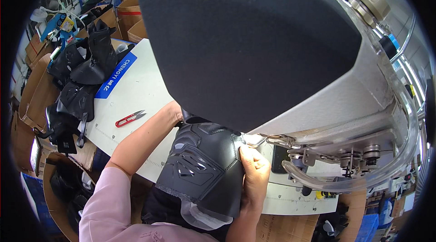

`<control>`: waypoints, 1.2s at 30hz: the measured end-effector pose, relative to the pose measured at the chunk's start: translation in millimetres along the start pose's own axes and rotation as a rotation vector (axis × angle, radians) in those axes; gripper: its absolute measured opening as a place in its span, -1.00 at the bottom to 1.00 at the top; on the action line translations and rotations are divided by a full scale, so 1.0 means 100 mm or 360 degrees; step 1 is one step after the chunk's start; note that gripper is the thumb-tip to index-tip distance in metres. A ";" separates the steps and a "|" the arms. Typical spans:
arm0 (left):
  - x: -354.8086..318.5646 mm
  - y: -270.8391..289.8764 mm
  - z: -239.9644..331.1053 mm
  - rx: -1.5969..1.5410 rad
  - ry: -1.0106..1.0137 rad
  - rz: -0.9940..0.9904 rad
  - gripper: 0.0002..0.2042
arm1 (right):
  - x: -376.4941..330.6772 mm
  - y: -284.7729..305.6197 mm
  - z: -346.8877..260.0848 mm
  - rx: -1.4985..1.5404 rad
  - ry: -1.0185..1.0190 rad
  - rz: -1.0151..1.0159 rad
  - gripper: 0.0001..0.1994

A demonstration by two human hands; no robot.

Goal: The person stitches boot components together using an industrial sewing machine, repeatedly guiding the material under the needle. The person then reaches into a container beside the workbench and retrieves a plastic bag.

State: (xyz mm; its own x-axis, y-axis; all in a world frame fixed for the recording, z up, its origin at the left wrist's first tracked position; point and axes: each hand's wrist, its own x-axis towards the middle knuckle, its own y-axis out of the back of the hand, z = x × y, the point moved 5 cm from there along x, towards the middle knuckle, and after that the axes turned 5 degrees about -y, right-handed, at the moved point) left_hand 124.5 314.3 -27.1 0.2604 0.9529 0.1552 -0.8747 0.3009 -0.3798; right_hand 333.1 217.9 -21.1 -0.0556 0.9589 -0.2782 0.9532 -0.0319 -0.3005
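Note:
A black boot upper (195, 164) with stitched panels and glossy raised inserts lies in front of me, its far end under the sewing machine head (254, 51). White lining (202, 217) sticks out at its near end. My right hand (255, 169) grips the upper's right edge beside the stitched seam, thumb on top and fingers curled, just below the machine. My left forearm reaches to the upper's far left side. Past the wrist, my left hand (178, 111) is mostly hidden by the machine head and the upper, so its fingers do not show.
Red-handled thread snips (130, 118) lie on the white table (150, 76) left of my forearm. Several black boot uppers (93, 55) are heaped at the table's left edge. Cardboard boxes (34, 92) stand beyond. A clear curved tube (363, 185) and metal thread guides (359, 153) jut out at right.

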 end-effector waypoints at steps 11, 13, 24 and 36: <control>0.07 0.09 -0.03 -0.0175 -0.0058 -0.0177 -0.48 | 0.05 -0.04 -0.01 -0.0029 0.0108 0.0052 -0.83; 0.04 0.03 -0.04 -0.0217 -0.0158 -0.0253 -0.48 | 0.06 0.08 -0.01 -0.0182 0.0165 0.0156 -0.83; -0.46 -0.15 0.15 0.0708 -0.0252 0.0076 -0.69 | -0.32 -0.10 -0.25 -0.0337 -0.0217 -0.0533 -0.65; -1.90 1.07 0.18 0.2497 -0.0450 0.0988 -0.79 | -1.00 -0.02 -0.33 -0.2512 0.1066 -0.0723 -0.69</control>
State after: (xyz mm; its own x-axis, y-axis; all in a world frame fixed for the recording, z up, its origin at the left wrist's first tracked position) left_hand -26.1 164.9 -81.1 -0.1720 0.8163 0.5515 -0.3869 -0.5708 0.7242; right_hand 346.7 131.0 37.2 -0.6370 0.7671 0.0758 0.2733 0.1329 0.9527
